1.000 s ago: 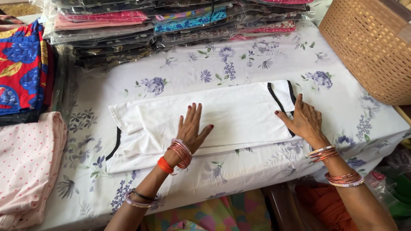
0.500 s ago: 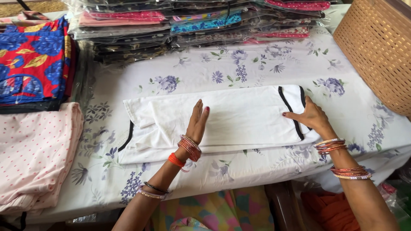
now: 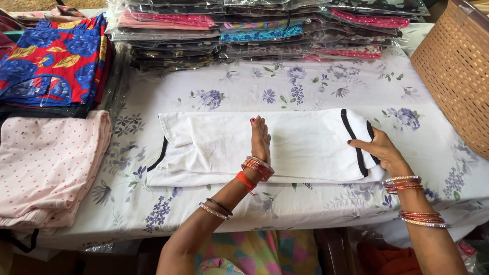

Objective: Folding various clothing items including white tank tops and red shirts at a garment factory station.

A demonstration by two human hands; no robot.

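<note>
Floral tablecloth [image 3: 316, 86] under the white garment [image 3: 305, 147]: your left hand [image 3: 261, 140] now stands edgewise, fingers together; right hand [image 3: 379, 150] pinches its banded end

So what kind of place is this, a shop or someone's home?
Probably a clothing stall or small garment workshop. Stacks of plastic-wrapped garments line the back of the cloth-covered table, folded clothes lie at the side, and a white garment is spread flat.
</note>
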